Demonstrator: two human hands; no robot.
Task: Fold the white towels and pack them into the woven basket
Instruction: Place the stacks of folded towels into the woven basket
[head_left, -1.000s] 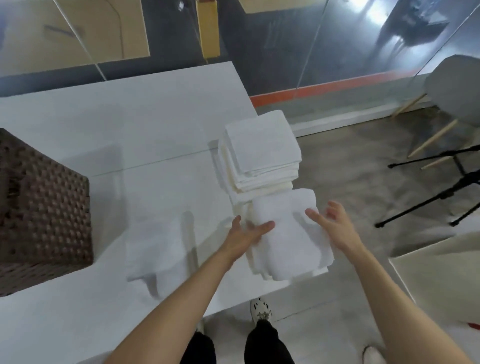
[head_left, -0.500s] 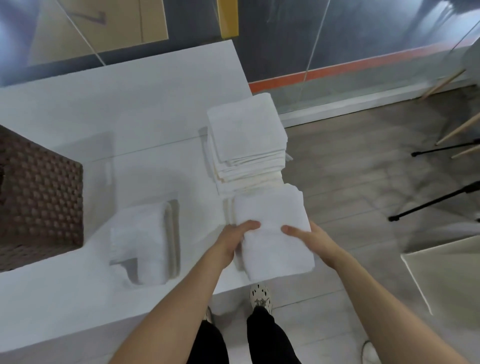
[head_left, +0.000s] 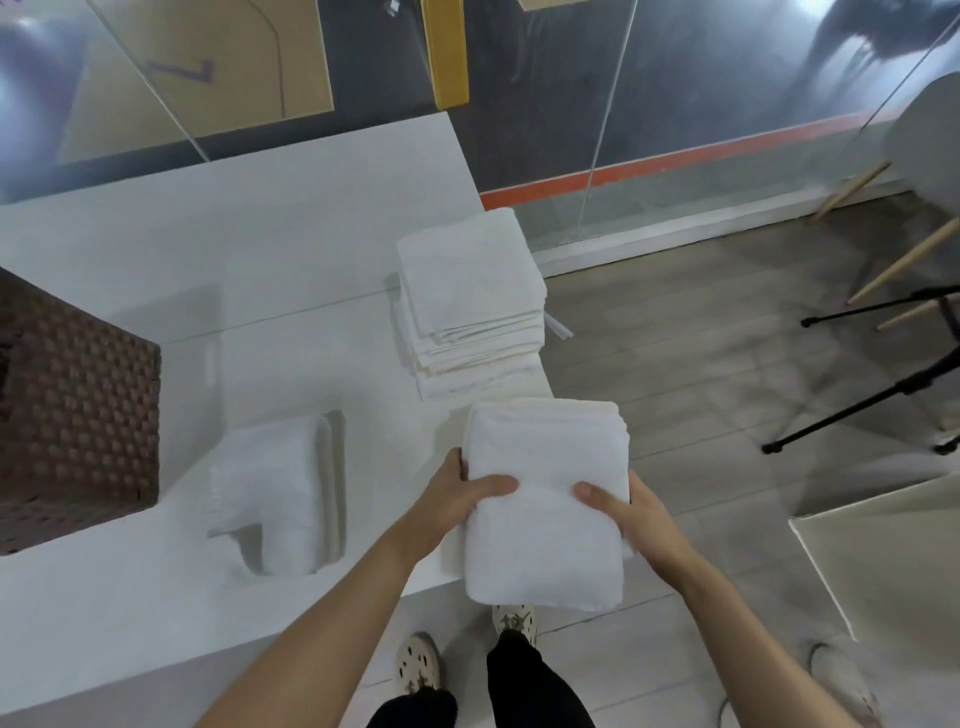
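Folded towel (head_left: 545, 519), now gripped between left hand (head_left: 460, 496) and right hand (head_left: 631, 512), both open a second ago

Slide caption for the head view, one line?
Left hand and right hand grip a folded white towel at the table edge, near the towel stack; woven basket sits left.

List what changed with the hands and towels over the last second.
A second ago both hands hovered open over the folded towel at the table corner. Now the left hand and right hand grip its sides, thumbs on top, and it looks squared up. Whether it is lifted is unclear. The towel stack, the loose towel on the left and the woven basket stayed put.
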